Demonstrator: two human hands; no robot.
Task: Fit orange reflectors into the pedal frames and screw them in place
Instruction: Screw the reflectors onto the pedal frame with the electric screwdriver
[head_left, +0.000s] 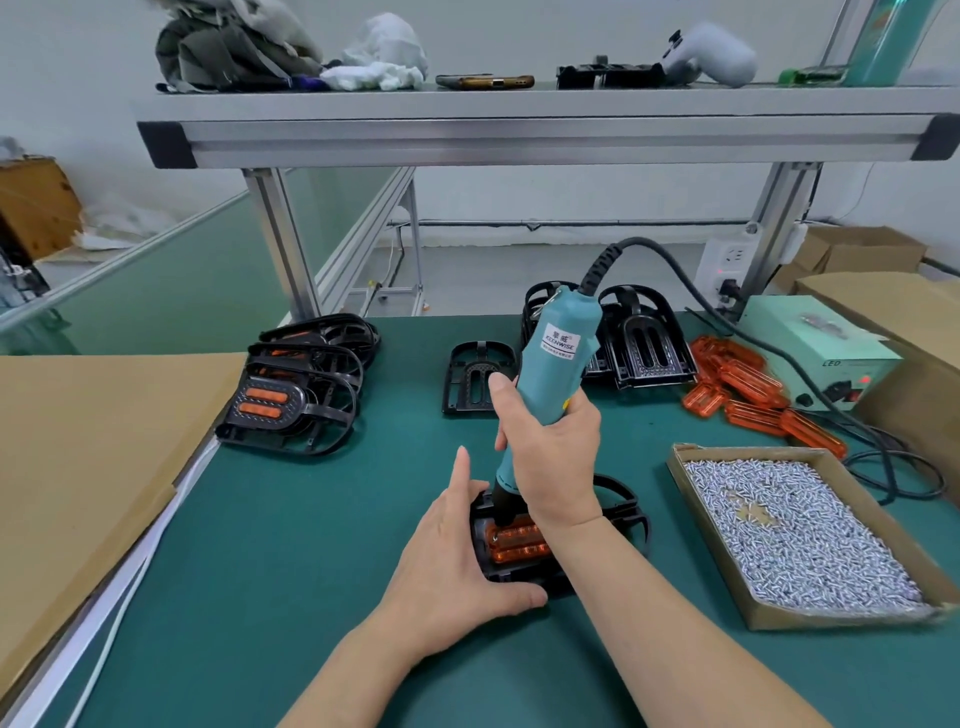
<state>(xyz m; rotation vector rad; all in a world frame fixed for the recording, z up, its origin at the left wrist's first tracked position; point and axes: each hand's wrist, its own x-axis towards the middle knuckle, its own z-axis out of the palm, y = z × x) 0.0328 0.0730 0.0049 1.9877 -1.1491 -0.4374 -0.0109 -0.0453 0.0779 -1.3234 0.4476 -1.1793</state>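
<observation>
A black pedal frame (621, 501) lies on the green mat in front of me with an orange reflector (519, 543) seated in it. My right hand (550, 447) grips a teal electric screwdriver (558, 353) held nearly upright, its black tip pressed onto the reflector's left end. My left hand (457, 556) holds the frame's left side, with the thumb along the frame's near edge and the forefinger pointing up beside the tool.
Finished pedals with reflectors (296, 395) are stacked at the left. Empty frames (644, 338) stand behind, loose orange reflectors (748, 387) at the right. A cardboard tray of screws (800, 530) sits at my right, a power box (815, 348) behind it. Cardboard sheet (88, 447) lies left.
</observation>
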